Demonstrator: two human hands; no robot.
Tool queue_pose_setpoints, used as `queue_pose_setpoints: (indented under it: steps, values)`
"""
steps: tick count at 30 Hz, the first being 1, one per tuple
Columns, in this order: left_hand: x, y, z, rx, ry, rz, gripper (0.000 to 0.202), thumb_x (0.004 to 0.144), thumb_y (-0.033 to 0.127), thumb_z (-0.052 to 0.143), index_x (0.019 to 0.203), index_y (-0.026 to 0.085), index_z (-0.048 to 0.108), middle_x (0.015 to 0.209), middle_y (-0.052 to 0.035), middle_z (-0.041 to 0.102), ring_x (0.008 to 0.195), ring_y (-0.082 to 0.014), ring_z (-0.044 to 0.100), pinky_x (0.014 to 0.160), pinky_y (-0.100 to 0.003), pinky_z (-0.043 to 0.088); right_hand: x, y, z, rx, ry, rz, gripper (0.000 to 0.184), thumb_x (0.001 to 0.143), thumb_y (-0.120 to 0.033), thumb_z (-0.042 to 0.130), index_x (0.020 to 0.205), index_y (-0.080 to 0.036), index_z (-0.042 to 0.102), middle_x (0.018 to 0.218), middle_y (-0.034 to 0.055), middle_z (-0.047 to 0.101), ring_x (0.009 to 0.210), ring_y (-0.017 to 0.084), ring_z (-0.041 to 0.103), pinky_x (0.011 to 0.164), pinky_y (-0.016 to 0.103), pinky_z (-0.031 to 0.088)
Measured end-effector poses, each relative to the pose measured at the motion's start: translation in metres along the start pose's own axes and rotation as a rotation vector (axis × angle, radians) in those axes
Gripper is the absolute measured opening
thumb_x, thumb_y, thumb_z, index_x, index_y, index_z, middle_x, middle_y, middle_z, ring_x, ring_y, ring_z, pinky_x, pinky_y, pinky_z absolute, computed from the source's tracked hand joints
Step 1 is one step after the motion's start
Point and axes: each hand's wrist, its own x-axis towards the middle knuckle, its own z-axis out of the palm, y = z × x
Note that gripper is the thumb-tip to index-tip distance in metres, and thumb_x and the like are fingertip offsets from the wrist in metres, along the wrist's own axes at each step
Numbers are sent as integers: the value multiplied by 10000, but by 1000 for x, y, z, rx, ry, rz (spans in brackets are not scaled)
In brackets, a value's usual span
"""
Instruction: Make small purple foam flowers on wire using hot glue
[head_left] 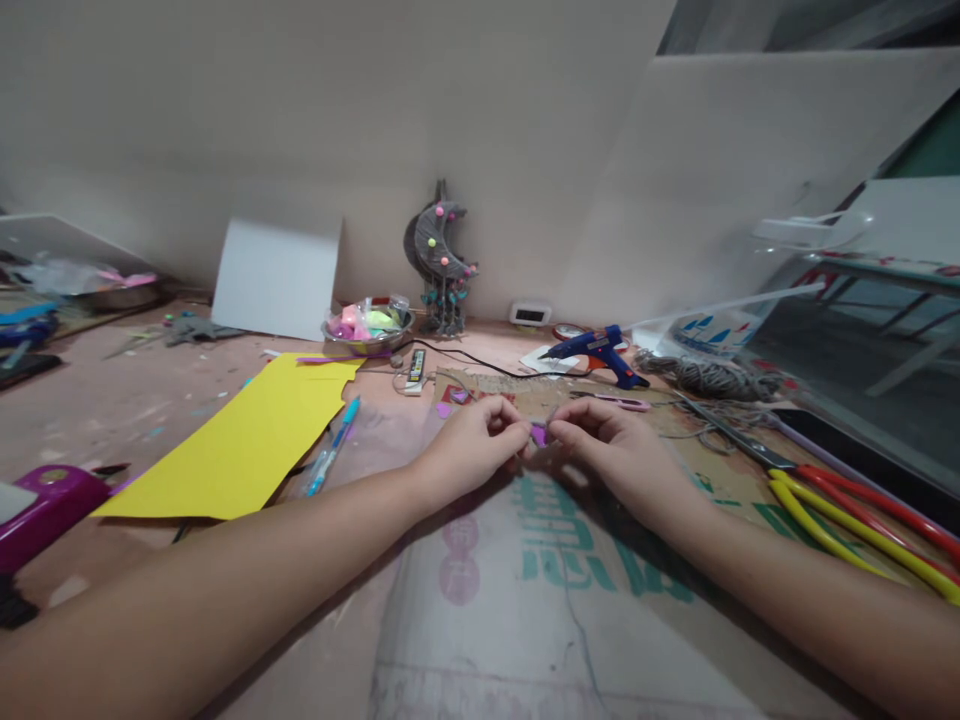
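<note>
My left hand (484,437) and my right hand (619,445) meet above the cardboard sheet (480,630), fingers pinched. Between their fingertips shows a small purple piece (538,434), partly covered by the fingers; its material and full shape cannot be made out. Behind my left hand lie a few more purple bits (444,409) on the board. A pink-handled craft knife (619,402) rests just beyond my right hand. Further back, a blue glue gun (592,347) lies with its tip pointing left.
Yellow card (240,440) and a blue pen (334,445) lie left. Scissors (795,475), a phone (877,460) and grey yarn (712,378) are at right. Against the wall stand a grey moon ornament (439,245), a metal bowl (364,345) and a small clock (529,313).
</note>
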Motion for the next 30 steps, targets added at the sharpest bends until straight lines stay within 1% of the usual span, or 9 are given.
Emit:
queue_pose_setpoints:
  steps: [4,10,13,16,18,21,25,30]
  values:
    - [0,-1,0,-5,-22,1,91,776,218,505,702,171,483,550,46,555,480,-65,507,457,-161,366,0,2,-1,-8,-3,-23,230,780,-395,595,808,-167,573,739,23,614,651,141,590,604,262,467]
    - [0,-1,1,-25,-28,-2,80,771,214,514,707,168,499,578,38,578,487,-64,510,462,-159,372,1,-2,0,20,-16,4,246,764,-404,604,804,-167,553,713,14,599,625,131,565,573,245,453]
    - [0,-1,2,-68,-29,5,94,773,219,518,697,167,497,572,39,578,492,-66,521,478,-165,384,1,-4,-1,49,-34,21,276,779,-437,575,771,-162,547,660,-1,561,562,108,514,513,222,417]
    - [2,-1,2,-110,-15,-6,120,781,254,528,709,167,488,585,32,592,483,-71,525,474,-174,387,1,-3,-3,19,-28,35,358,811,-498,500,745,-154,571,596,-11,503,507,99,456,447,212,364]
    - [3,-1,1,-125,-12,-15,149,789,290,533,721,165,488,590,26,599,467,-71,517,460,-177,381,1,-2,-4,0,-13,25,382,805,-511,501,752,-147,599,611,1,519,542,114,479,473,222,385]
    - [4,0,1,-137,-10,-28,177,791,321,540,730,163,487,595,23,599,458,-69,510,450,-176,372,2,-1,-5,1,-15,36,357,754,-499,579,760,-146,635,670,24,588,617,142,533,567,255,440]
    - [3,1,0,-120,3,-40,160,787,297,541,717,163,488,583,32,582,455,-63,496,453,-173,368,1,-3,-6,11,-19,54,332,734,-486,617,758,-158,661,700,31,630,644,152,567,616,268,456]
    - [3,0,0,-97,-2,-18,114,776,253,526,709,166,497,582,31,586,467,-66,502,449,-170,359,0,-4,-7,-41,-26,65,306,727,-470,637,757,-168,676,735,42,664,691,178,606,651,283,468]
